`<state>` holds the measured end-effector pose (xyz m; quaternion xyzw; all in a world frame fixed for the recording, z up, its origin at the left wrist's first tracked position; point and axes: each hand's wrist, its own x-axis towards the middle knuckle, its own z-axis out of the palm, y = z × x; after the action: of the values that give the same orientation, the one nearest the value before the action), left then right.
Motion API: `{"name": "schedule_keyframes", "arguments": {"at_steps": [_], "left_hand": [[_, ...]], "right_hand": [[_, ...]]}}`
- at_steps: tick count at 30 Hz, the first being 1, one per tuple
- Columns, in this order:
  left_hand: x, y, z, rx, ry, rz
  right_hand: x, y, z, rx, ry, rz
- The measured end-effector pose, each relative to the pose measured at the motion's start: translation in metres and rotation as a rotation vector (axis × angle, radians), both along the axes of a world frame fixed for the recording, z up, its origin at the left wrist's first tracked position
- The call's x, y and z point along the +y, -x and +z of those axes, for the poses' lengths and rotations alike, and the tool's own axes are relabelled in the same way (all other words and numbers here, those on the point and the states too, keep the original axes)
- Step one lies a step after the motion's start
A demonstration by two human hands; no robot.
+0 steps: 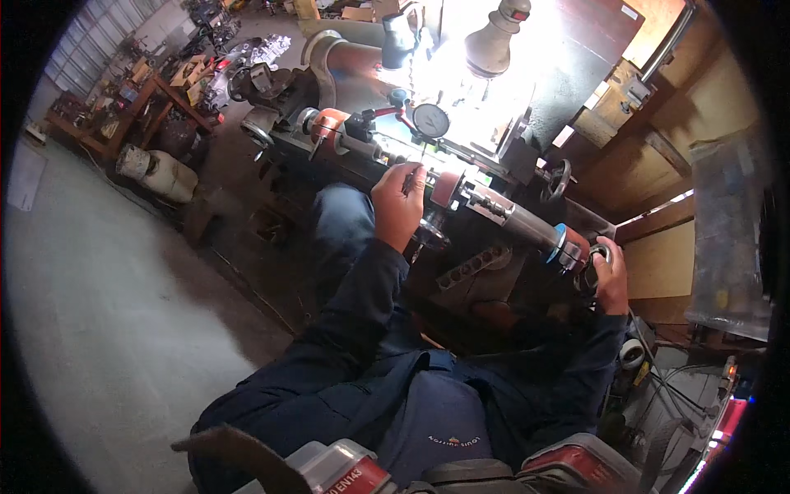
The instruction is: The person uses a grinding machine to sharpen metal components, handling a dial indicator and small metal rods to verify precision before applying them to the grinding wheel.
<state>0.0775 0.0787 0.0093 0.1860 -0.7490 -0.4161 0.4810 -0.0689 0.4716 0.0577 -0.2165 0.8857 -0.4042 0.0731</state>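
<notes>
My left hand (399, 206) is raised at the middle of the bench machine, fingers pinched just below a round dial gauge (430, 121). Something small and dark shows between the fingers, too little to name. The gauge is on a jointed red and dark holder (387, 111). At the right end of the machine, my right hand (611, 284) closes round the rim of a small metal handwheel (598, 257). Beside that wheel sit an orange-red housing and a blue ring (559, 244). A steel spindle (527, 226) runs leftward from there to an orange-red block (445, 188).
A bright lamp (494, 41) glares over the machine's back. Another handwheel (559, 179) stands behind the spindle. A power strip (473, 267) lies below the machine. A gas cylinder (156, 173) rests on the left floor near a cluttered wooden rack (136, 123). Wooden panels (658, 255) close in the right.
</notes>
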Motion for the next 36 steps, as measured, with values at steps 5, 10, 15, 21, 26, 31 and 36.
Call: {"name": "schedule_keyframes", "arguments": {"at_steps": [5, 10, 15, 21, 26, 31, 36], "left_hand": [[0.005, 0.001, 0.007, -0.06, 0.009, -0.025], [0.001, -0.001, 0.012, -0.104, 0.027, -0.047], [-0.012, -0.002, 0.016, -0.192, 0.231, -0.06], [-0.018, -0.004, 0.031, -0.256, 0.662, -0.055], [-0.007, -0.007, 0.013, -0.162, 0.282, -0.074], [0.044, 0.003, -0.018, 0.017, -0.292, 0.097], [0.04, -0.002, -0.001, -0.013, 0.025, 0.245]], "right_hand": [[0.001, -0.013, -0.01, 0.285, 0.037, -0.016], [-0.005, -0.017, -0.009, 0.328, 0.042, -0.037], [-0.006, -0.024, -0.009, 0.41, 0.035, -0.043], [-0.007, -0.032, -0.014, 0.544, 0.007, -0.077], [-0.011, -0.035, -0.019, 0.578, 0.036, -0.091], [-0.019, -0.045, -0.016, 0.673, -0.009, -0.139], [-0.01, -0.025, 0.018, 0.452, -0.089, -0.07]]}}
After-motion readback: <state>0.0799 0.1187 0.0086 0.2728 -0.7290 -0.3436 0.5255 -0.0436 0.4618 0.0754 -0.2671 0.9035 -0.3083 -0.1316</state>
